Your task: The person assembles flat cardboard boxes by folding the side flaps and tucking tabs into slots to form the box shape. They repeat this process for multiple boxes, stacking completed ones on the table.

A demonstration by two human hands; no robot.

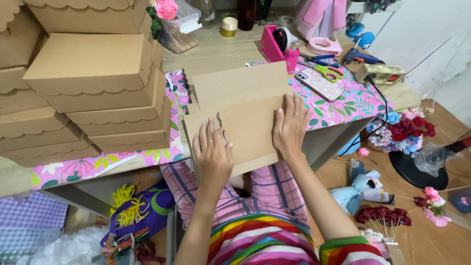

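**Brown cardboard pressed flat under both our hands**

Cardboard fills the middle of our view: a flat, unfolded brown cardboard box blank (240, 105) with a scalloped flap, lying at the near edge of the table and overhanging our lap. Our left hand (212, 154) lies palm down on its lower left part, fingers spread and gripping nothing. Our right hand (290, 128) presses flat on its right side, fingers likewise open and apart.

Under the blank we see a pink floral table covering (353, 100). Left of our hands rises a stack of assembled brown scalloped-lid boxes (93, 83). Beyond the blank stand a pink tape dispenser (277, 46), a phone in a patterned case (319, 83) and green-handled scissors (331, 72). Off to the right, artificial flower bouquets (402, 128) sit on the floor.
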